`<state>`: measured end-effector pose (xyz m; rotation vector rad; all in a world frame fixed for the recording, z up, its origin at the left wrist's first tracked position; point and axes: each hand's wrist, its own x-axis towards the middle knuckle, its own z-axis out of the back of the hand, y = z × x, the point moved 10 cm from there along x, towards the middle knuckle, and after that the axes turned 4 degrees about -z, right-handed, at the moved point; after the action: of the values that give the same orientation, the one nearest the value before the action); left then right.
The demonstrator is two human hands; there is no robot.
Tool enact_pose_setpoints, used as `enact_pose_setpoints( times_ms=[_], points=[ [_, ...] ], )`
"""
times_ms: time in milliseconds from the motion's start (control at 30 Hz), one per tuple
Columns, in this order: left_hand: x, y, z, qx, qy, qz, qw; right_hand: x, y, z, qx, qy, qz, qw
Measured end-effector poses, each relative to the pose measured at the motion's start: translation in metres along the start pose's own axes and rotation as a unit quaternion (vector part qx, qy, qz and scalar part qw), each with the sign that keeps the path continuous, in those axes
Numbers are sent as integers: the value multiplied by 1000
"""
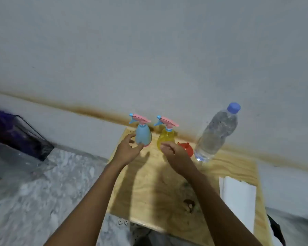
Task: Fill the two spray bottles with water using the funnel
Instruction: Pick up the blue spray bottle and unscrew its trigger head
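Along the far edge of the wooden surface (149, 183), your left hand (126, 150) spreads around the pale blue plastic spray bottle (143, 135); your right hand (174, 153), loosely curled, nears the yellow one (165, 139), probably to uncap both. Red funnel (187, 148) and clear water bottle (215, 134) wait alongside.

Glossy plastic spray bottles (143, 136) on grainy plywood table (149, 189).

Two bare arms, no sleeves

The left hand (125, 150) and right hand (174, 154) are bare and gloveless; both forearms are uncovered up to the lower frame edge, slim, without visible jewellery.
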<state>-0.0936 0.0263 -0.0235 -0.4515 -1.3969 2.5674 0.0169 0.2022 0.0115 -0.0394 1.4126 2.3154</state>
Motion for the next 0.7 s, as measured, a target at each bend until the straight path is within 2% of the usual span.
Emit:
enact_pose_setpoints(
  times_ms=[100, 300, 567, 700],
  points=[
    [28, 15, -11, -3, 13, 25, 1000, 27, 4, -20, 3, -10, -12, 1000],
    [89, 40, -37, 41, 17, -3, 999, 80, 0, -60, 38, -3, -67, 997],
    [117, 78, -54, -42, 31, 13, 999, 112, 13, -84, 36, -37, -44, 998],
    [119, 74, -49, -51, 36, -18, 998, 114, 16, -92, 38, -44, -46, 997]
  ],
)
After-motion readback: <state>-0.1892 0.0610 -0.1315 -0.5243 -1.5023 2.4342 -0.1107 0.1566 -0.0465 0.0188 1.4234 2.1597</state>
